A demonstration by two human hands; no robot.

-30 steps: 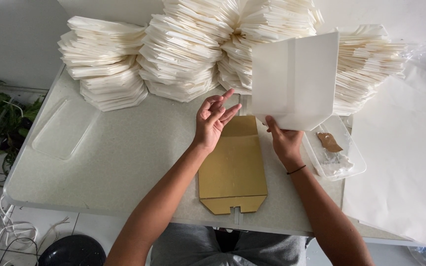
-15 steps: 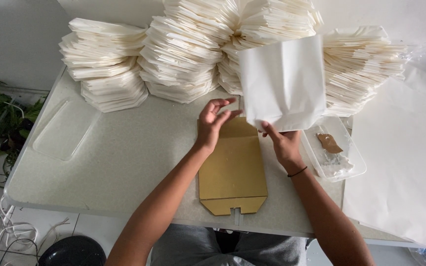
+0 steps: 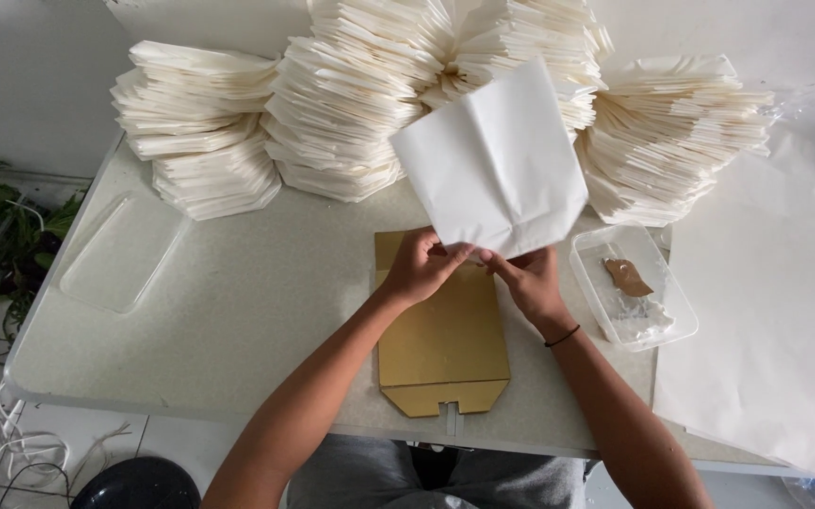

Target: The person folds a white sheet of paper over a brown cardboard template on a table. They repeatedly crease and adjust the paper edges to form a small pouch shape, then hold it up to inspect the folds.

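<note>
A folded white paper bag (image 3: 494, 160) is pinched at its lower edge by the left hand (image 3: 423, 267) and right hand (image 3: 526, 279), fingers closed on it, apparently lifted above the gold cardboard template (image 3: 442, 344) for lining up.

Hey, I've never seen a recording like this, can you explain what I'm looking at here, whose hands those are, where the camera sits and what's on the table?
The camera sits on a person's head and looks down at their own two bare hands over a pale table. The left hand and right hand both grip the lower edge of a folded white paper piece, lifted and tilted above a gold card template lying flat. Behind stand stacks of folded white paper. To the right sit a clear plastic tub and large white sheets; to the left lies a clear lid.
</note>
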